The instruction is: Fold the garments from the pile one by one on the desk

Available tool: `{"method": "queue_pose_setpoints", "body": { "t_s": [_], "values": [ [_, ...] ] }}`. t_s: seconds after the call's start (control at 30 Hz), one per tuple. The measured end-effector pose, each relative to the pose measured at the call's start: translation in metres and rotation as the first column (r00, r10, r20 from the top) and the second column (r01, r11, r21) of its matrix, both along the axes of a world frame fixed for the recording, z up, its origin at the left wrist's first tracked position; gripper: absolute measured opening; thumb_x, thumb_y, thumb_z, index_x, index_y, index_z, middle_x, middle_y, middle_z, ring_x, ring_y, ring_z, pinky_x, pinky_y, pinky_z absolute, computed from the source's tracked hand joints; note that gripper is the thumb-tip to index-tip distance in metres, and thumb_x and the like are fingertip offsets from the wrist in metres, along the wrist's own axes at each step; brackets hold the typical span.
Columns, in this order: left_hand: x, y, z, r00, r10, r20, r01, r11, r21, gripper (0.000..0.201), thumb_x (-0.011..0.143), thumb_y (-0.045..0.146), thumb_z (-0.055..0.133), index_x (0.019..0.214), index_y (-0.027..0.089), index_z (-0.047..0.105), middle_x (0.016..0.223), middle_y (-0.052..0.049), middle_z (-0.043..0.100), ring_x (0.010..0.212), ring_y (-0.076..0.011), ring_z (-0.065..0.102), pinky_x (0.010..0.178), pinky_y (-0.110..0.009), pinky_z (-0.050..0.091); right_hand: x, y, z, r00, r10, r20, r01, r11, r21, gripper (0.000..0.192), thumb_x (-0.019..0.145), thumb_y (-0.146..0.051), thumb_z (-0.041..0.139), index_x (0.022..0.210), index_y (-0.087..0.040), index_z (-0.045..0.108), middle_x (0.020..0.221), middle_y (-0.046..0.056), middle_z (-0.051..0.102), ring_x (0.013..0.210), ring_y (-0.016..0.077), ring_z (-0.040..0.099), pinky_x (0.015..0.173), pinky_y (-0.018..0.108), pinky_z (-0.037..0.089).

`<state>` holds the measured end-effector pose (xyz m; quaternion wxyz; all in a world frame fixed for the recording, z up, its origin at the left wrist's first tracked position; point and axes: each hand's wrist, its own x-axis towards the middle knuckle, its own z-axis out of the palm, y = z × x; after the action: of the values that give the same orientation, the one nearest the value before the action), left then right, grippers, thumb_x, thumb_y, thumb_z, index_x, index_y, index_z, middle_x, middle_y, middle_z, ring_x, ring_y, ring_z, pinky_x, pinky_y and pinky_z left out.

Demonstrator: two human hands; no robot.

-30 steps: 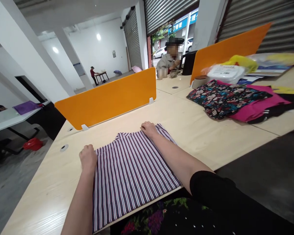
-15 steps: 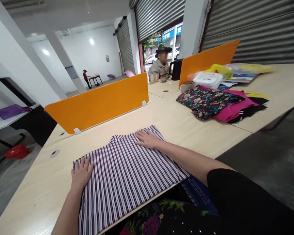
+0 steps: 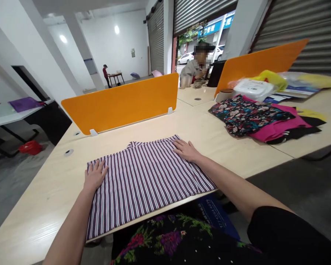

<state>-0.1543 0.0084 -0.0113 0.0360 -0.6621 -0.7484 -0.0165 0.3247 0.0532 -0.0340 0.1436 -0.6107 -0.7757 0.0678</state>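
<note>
Here, striped garment: long axis crosswise, stripes pointing away
Left hand, right hand: spread flat on it
Orange divider: upright beyond
Floral cloth: rightward

Sign, long, blue, outdoors: white characters, 管理 legible; others partly hidden. Dark blue printed item, flat: pale numerals, slanted, beginning 177, remainder uncertain; adjacent small characters illegible. White plastic-wrapped package, rounded: red lettering and small black mark, unreadable.

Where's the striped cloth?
Head view, lower centre: the striped cloth lies on the table, under left hand and right hand, left of the pink cloth.
</note>
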Motion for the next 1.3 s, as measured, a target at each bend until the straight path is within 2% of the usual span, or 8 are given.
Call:
{"method": "queue_pose_setpoints", "body": {
  "t_s": [0.2, 0.37, 0.5, 0.63, 0.73, 0.97, 1.13, 1.3],
  "values": [
    [0.032, -0.02, 0.018, 0.997, 0.066, 0.045, -0.071, 0.991, 0.111, 0.061, 0.094, 0.048, 0.025, 0.145, 0.017, 0.032, 0.155, -0.013, 0.025, 0.143, -0.0334, 0.016, 0.11, -0.061, 0.018, 0.008, -0.02, 0.006, 0.903, -0.271, -0.333, 0.316, 0.945, 0.089, 0.055, 0.088, -0.038, 0.046, 0.135, -0.01, 0.047, 0.128, 0.018, 0.057, 0.118, 0.027, 0.054, 0.1, 0.04, 0.042],
    [0.126, -0.061, 0.034, 0.947, -0.291, 0.133, 0.277, 0.954, 0.115, 0.055, 0.094, 0.051, 0.031, 0.143, 0.026, 0.038, 0.156, -0.006, 0.024, 0.145, -0.0293, 0.009, 0.115, -0.057, 0.012, 0.011, -0.051, 0.001, 0.818, -0.367, -0.443, 0.335, 0.93, -0.152, 0.064, 0.068, -0.047, 0.072, 0.121, -0.012, 0.06, 0.101, 0.015, 0.069, 0.094, 0.0298, 0.066, 0.089, 0.042, 0.05],
    [0.2, -0.091, 0.036, 0.802, -0.546, 0.24, 0.532, 0.837, 0.126, 0.056, 0.09, 0.057, 0.04, 0.135, 0.026, 0.049, 0.146, -0.011, 0.042, 0.138, -0.0329, 0.029, 0.11, -0.057, 0.028, -0.001, -0.065, 0.001, 0.655, -0.35, -0.669, 0.194, 0.934, -0.299, 0.075, 0.057, -0.042, 0.081, 0.122, -0.013, 0.058, 0.103, 0.014, 0.069, 0.1, 0.0306, 0.065, 0.092, 0.043, 0.05],
    [0.255, -0.116, 0.023, 0.614, -0.778, 0.13, 0.759, 0.628, 0.171, 0.065, 0.079, 0.067, 0.051, 0.114, 0.013, 0.057, 0.112, -0.016, 0.061, 0.109, -0.0307, 0.055, 0.087, -0.045, 0.049, -0.021, -0.072, 0.009, 0.329, -0.36, -0.873, -0.031, 0.92, -0.391, 0.076, 0.065, -0.035, 0.076, 0.132, -0.015, 0.046, 0.103, 0.011, 0.07, 0.096, 0.025, 0.067, 0.089, 0.037, 0.053],
    [0.29, -0.119, 0.01, 0.548, -0.836, 0.033, 0.825, 0.547, 0.143, 0.062, 0.075, 0.068, 0.056, 0.099, 0.011, 0.057, 0.092, -0.012, 0.061, 0.086, -0.0264, 0.059, 0.071, -0.039, 0.05, -0.03, -0.069, 0.012, 0.24, -0.373, -0.896, -0.056, 0.916, -0.396, 0.073, 0.065, -0.029, 0.075, 0.131, -0.02, 0.045, 0.111, 0.009, 0.068, 0.105, 0.0244, 0.064, 0.092, 0.036, 0.052],
    [0.324, -0.085, 0.008, 0.726, -0.68, 0.104, 0.684, 0.729, -0.007, 0.025, 0.093, 0.028, 0.041, 0.105, 0.01, 0.055, 0.095, -0.013, 0.064, 0.086, -0.0234, 0.063, 0.068, -0.034, 0.049, -0.035, -0.039, 0.011, 0.24, -0.357, -0.903, -0.011, 0.929, -0.371, 0.075, 0.058, -0.031, 0.079, 0.127, -0.025, 0.049, 0.14, 0.008, 0.049, 0.128, 0.024, 0.048, 0.11, 0.038, 0.036],
    [0.299, -0.083, 0.022, 0.555, -0.768, 0.32, 0.792, 0.606, 0.078, 0.021, 0.094, 0.025, 0.035, 0.103, 0.019, 0.053, 0.095, -0.005, 0.065, 0.084, -0.0186, 0.062, 0.071, -0.03, 0.047, -0.037, -0.012, 0.006, 0.327, -0.277, -0.904, -0.048, 0.95, -0.309, 0.074, 0.053, -0.025, 0.081, 0.122, -0.025, 0.055, 0.143, 0.006, 0.047, 0.134, 0.0247, 0.04, 0.112, 0.039, 0.031],
    [0.25, -0.1, 0.03, 0.42, -0.558, 0.716, 0.499, 0.801, 0.332, 0.018, 0.093, 0.027, 0.036, 0.1, 0.02, 0.052, 0.084, -0.002, 0.06, 0.076, -0.0161, 0.057, 0.073, -0.029, 0.044, -0.065, 0.008, 0.021, 0.308, -0.151, -0.939, -0.107, 0.975, -0.192, 0.068, 0.053, -0.02, 0.072, 0.119, -0.021, 0.058, 0.12, 0.007, 0.064, 0.114, 0.0266, 0.058, 0.102, 0.042, 0.043]
  ]
}}
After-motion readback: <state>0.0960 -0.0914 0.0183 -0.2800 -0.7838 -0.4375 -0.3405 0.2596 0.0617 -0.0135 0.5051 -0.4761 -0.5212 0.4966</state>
